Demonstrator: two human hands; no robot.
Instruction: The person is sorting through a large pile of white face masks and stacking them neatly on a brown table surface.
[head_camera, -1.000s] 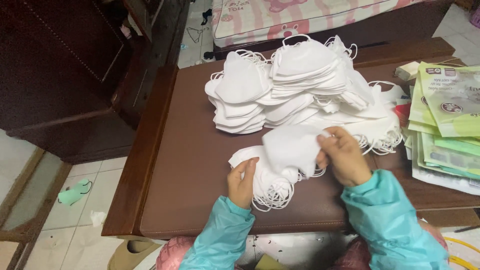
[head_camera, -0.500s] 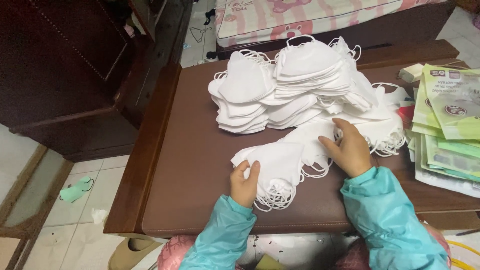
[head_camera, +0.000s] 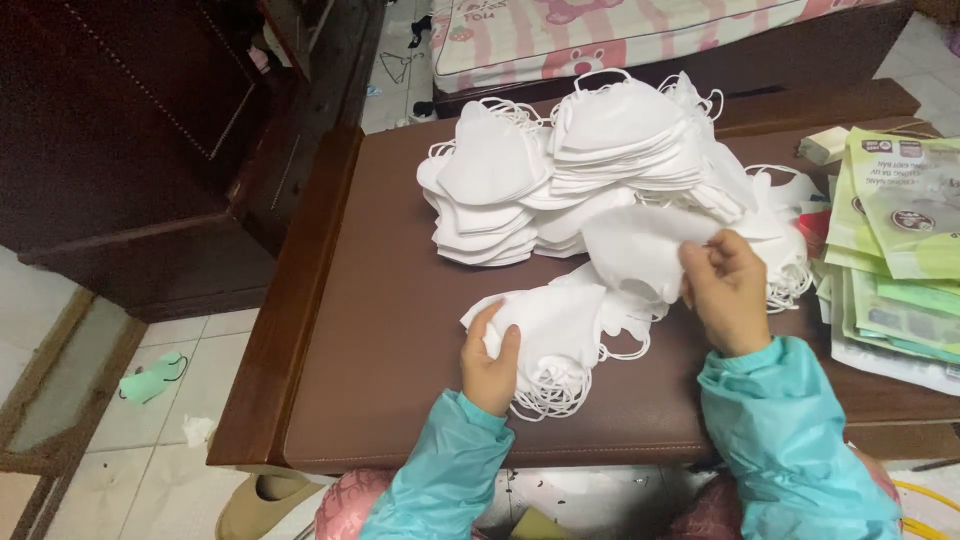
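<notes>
Now your left hand (head_camera: 492, 362) presses flat, fingers together, on the near small stack of white folded face masks (head_camera: 556, 335) — steadying it — while your right hand (head_camera: 728, 292) pinches one white mask (head_camera: 632, 245) just above, near the big far pile (head_camera: 590, 165).

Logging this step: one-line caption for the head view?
Left hand presses a small mask stack; right hand lifts one white mask.

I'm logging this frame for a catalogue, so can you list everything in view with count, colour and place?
Table: one, dark brown, centre.
Face masks: many, white, piled at the table's far side.
Small mask stack: one, white, under the left hand.
Single mask: one, white, lifted by the right hand.
Packets: several, green, right edge.
Mask on floor: one, green, left.
Left hand: pressing the small stack.
Right hand: pinching the single mask.
</notes>
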